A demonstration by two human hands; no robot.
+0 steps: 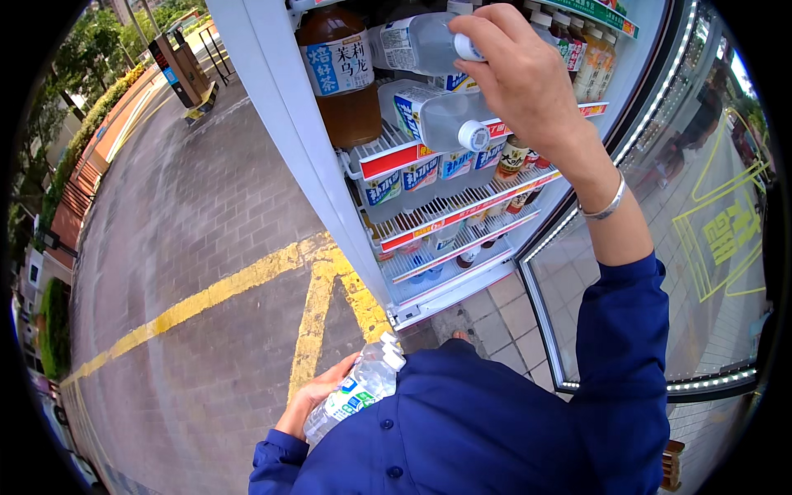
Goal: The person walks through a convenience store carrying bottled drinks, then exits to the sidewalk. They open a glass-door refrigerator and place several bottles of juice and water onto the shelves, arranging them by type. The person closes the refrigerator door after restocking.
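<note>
My right hand [520, 74] has its fingers around the white cap end of a large plastic bottle [414, 43] of pale liquid. That bottle lies on its side on an upper shelf of an upright glass-door drinks fridge [272, 111]. Just below it another big pale bottle [436, 120] is lying with its white cap facing out. Low at my front, my left hand [322, 387] clasps several clear plastic bottles [352, 396] with white caps against my blue shirt. Their far sides are partly hidden. Left of the lying bottles, a large brown tea bottle [340, 80] stands upright.
Upright bottles [421, 176] fill the shelf below, behind a red-and-white price strip [470, 213]. Juice bottles [594, 68] stand at the right. The glass door [649, 266] hangs wide open on my right. Yellow lines [235, 281] cross the brick paving at left.
</note>
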